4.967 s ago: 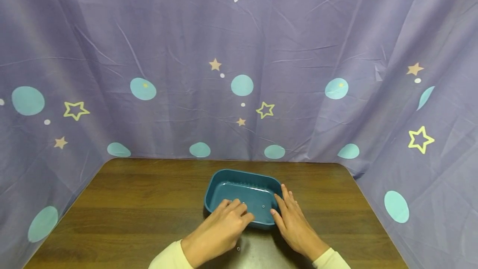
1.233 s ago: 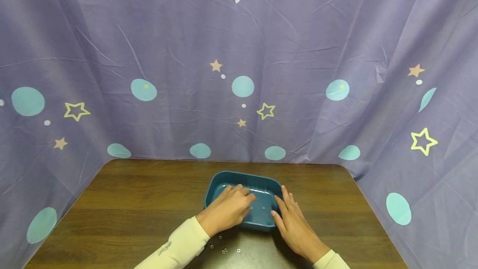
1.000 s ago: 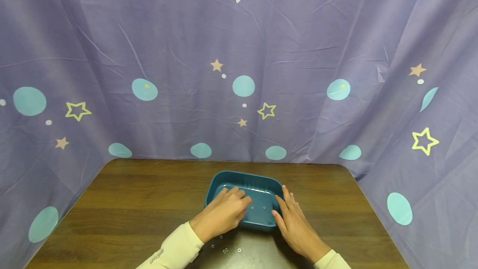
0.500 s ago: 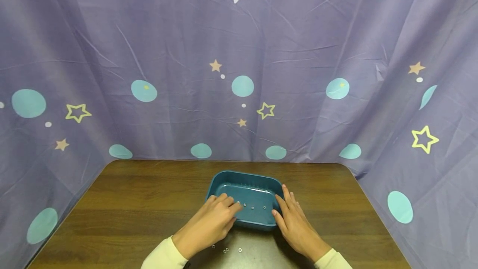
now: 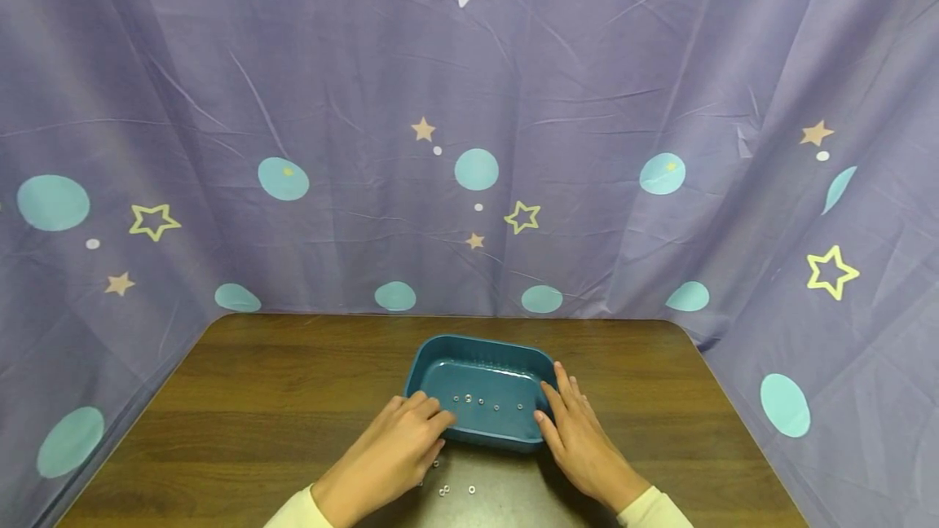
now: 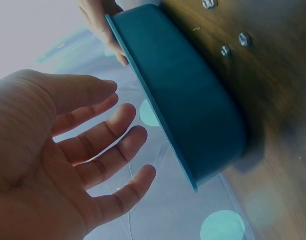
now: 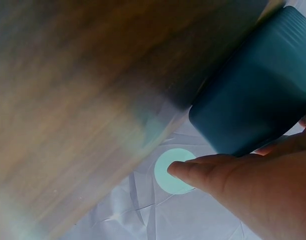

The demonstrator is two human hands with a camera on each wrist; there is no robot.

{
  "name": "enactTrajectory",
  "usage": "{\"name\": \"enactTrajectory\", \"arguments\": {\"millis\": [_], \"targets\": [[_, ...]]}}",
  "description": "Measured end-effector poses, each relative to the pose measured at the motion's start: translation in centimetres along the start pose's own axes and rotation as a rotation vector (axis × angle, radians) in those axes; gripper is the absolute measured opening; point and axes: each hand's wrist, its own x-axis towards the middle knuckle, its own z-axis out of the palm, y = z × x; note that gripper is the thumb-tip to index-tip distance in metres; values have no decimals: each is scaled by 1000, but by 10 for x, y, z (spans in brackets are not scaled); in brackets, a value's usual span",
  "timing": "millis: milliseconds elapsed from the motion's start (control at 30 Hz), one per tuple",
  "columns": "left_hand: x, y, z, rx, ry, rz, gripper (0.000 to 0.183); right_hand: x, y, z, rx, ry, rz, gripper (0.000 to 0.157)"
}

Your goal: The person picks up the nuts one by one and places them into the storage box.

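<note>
A teal rectangular bin [image 5: 506,388] stands on the wooden table with several small metal nuts [image 5: 496,408] in a row on its floor. My left hand [image 5: 389,451] is over the bin's near left corner. In the left wrist view its fingers [image 6: 124,199] are loosely bent beside the bin's outer wall [image 6: 182,85], with nothing between them. Several more hex nuts [image 5: 472,490] lie on the table in front of the bin, some near the left hand. My right hand [image 5: 587,446] rests against the bin's right end, fingers extended over and along the rim.
Brown wood-grain table [image 5: 293,381] surface extends to both sides of the bin. A purple curtain [image 5: 352,218] with stars and teal dots hangs behind the table and along its sides.
My left hand has drawn back from inside the bin toward the near left. More nuts show on the bin floor than a second ago. The right hand stays at the bin's right end.
</note>
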Motion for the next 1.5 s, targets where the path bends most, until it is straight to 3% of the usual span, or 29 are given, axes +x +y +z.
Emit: {"name": "enactTrajectory", "arguments": {"millis": [267,633,967,1200,1367,1500], "targets": [[-7,9,2,-22,67,49,21,0,0,1,6,-4,7,57],[-12,21,13,-83,19,52,19,1,0,-1,24,-4,12,57],[-13,29,23,-151,-130,74,13,1,-1,-1,26,3,2,55],[-10,37,33,-203,-285,73,13,-1,-1,0,23,-3,5,57],[-7,41,40,-206,-313,72,19,-1,0,1,17,-3,14,56],[-6,44,48,-147,-245,105,24,-1,-1,1,18,-1,13,54]]}}
